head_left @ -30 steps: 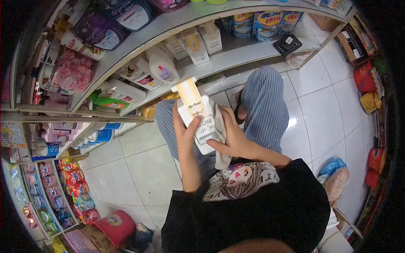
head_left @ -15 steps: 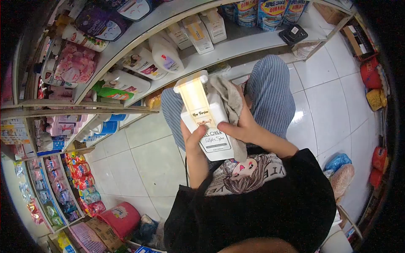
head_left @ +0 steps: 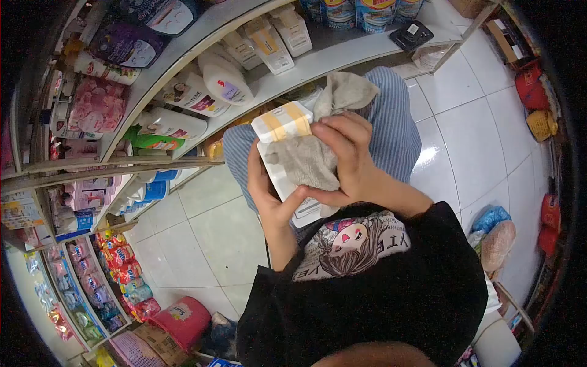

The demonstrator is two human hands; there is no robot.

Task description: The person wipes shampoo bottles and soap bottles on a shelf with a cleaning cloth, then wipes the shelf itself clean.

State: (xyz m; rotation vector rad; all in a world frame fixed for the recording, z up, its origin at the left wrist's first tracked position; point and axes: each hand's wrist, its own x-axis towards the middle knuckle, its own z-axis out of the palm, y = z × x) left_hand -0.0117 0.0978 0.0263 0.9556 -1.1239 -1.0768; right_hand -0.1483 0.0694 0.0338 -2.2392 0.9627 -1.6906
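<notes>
A white bottle (head_left: 281, 122) with a yellow strip over its top is tilted in front of my lap. My left hand (head_left: 269, 192) wraps around its left side, with the thumb across the lower front. Over the bottle's front lies a grey cloth (head_left: 302, 160), covering most of the label. My right hand (head_left: 348, 156) presses this cloth against the bottle with bent fingers near the top. The rest of the cloth bunches up above that hand, over my striped trouser leg (head_left: 394, 122).
Ahead, a shelf (head_left: 342, 58) carries white boxed bottles (head_left: 267, 46), a Pantene bottle (head_left: 194, 95), blue packs (head_left: 376, 13) and a black device (head_left: 411, 37). Colourful sachets (head_left: 122, 266) hang at the left. A pink tub (head_left: 180, 321) stands on the tiled floor (head_left: 211, 238).
The cloth has moved from the bottle's right side onto its front, with my right hand on it. The bottle has turned so its top tilts toward me, and the printed label is now covered.
</notes>
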